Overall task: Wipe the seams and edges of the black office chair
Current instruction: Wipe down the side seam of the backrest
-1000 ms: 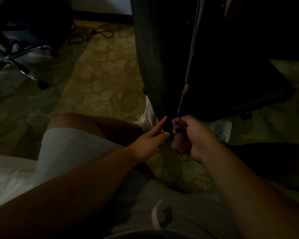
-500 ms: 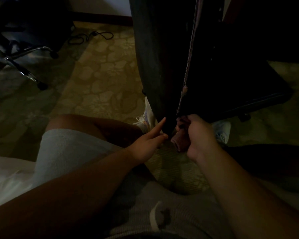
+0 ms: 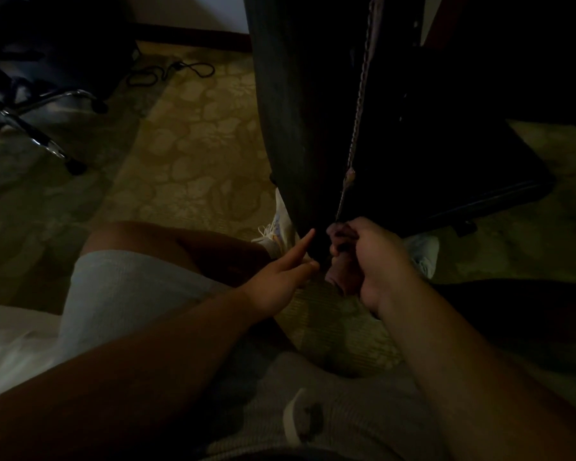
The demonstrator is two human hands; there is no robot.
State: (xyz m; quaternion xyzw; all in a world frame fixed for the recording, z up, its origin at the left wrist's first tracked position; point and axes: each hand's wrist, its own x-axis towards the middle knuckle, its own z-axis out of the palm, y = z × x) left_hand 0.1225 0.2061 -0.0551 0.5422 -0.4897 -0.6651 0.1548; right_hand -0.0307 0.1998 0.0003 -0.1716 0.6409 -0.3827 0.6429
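The black office chair [image 3: 300, 104] is standing upright directly in front of the seated person, its dark padded back filling the upper middle of the view, with a stitched seam [image 3: 359, 104] running down it toward the hands. The right hand [image 3: 376, 261] is curling its fingers around a bunched pinkish cloth [image 3: 341, 276] and pressing it against the lower edge of the chair, right at the bottom end of the seam. The left hand [image 3: 280, 277] is lying mostly open just beside it, its index finger extending straight and touching the chair's lower edge, holding nothing. White sneakers [image 3: 276, 227] are showing behind the hands on the patterned carpet [image 3: 193, 154]. A second chair's chrome base [image 3: 30, 128] is sitting well apart at the far left, near a coiled black cable [image 3: 173, 73].
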